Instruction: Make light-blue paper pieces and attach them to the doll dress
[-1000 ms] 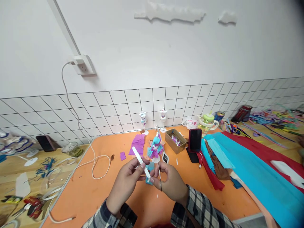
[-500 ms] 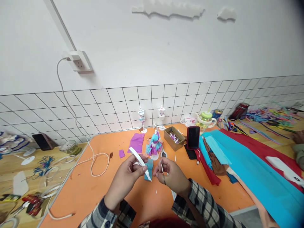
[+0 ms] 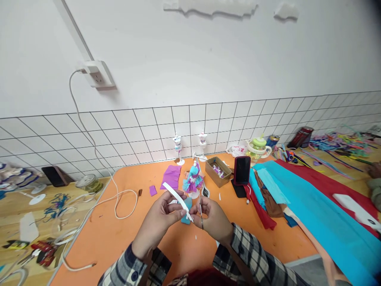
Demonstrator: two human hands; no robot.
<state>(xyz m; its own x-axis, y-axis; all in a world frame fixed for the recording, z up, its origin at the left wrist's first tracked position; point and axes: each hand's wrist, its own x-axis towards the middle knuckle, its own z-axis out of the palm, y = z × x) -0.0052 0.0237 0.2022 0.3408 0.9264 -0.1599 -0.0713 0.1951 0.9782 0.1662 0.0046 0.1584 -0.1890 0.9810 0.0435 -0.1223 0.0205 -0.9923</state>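
Note:
My left hand point(image 3: 159, 220) pinches a white strip point(image 3: 175, 193) between thumb and fingers, its long end pointing up and away to the left. The strip's lower end reaches the fingertips of my right hand point(image 3: 210, 216), which are closed against it. A slim metal tool point(image 3: 201, 216), its kind unclear, stands nearly upright in my right hand. Under the hands lies a teal fabric piece point(image 3: 187, 219), partly covered. Just beyond stands a small dress form point(image 3: 194, 180) in a turquoise and purple ruffled dress.
Purple fabric point(image 3: 172, 177) and a smaller purple scrap point(image 3: 152, 190) lie to the left. Two more mini dress forms stand against the tiled wall. To the right are an open cardboard box point(image 3: 218, 176), a phone point(image 3: 242, 171) on a stand and long blue fabric point(image 3: 321, 222). A white cable point(image 3: 116, 198) crosses the left side.
My right hand has come up to the strip's lower end, its fingertips now meeting it. The strip has tilted slightly, and the tool shows more clearly.

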